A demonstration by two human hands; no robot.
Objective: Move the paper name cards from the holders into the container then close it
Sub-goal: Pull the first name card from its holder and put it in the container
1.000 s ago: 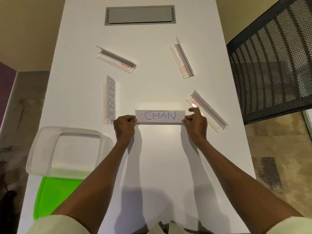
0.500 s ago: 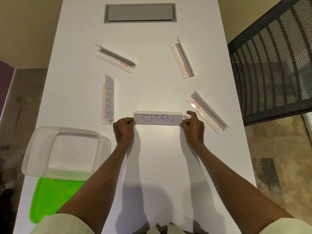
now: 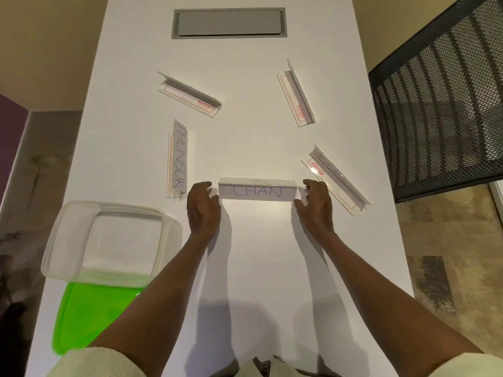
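A clear holder with the paper card CHAN (image 3: 257, 192) stands on the white table (image 3: 245, 268) in front of me. My left hand (image 3: 203, 206) is at its left end with fingers spread, thumb tip touching the lower corner. My right hand (image 3: 314, 204) is at its right end, fingers loosened and slightly blurred. A second holder with the card PHUNSUK (image 3: 178, 158) stands to the left. The clear container (image 3: 109, 240) sits open at the table's left edge, on part of its green lid (image 3: 89, 314).
Three more clear holders lie on the table: one far left (image 3: 190, 95), one far right (image 3: 296, 95), one just right of my right hand (image 3: 336, 179). A grey hatch (image 3: 228, 23) is set in the far table. A black mesh chair (image 3: 441, 104) stands at the right.
Both hands pinched the ends of the CHAN holder before; now the holder stands on the table and the fingers of both hands have spread apart at its ends.
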